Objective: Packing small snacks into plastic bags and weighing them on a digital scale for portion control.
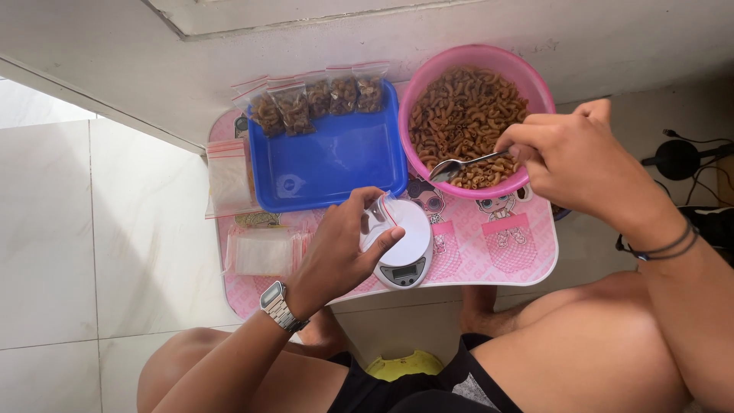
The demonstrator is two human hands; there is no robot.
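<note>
Five little filled bags (317,99) already lay in the blue tray (336,164) at the far side of the worktop (497,245). The left hand (340,252) held an empty bag (382,213) over the small scale (404,246). The right hand's (573,164) fingers gripped a spoon (462,164) in the pink bowl (428,84), which was full of brown pasta (459,115). More empty bags (260,252) waited on the left.

- A small pink tabletop (489,256) with cartoon prints stands on the white tiled floor (76,245).
- On it: a blue tray (336,164), a pink bowl (428,84) of brown pasta, a white kitchen scale (409,256).
- Clear empty zip bags (260,252) lie along its left edge.
</note>
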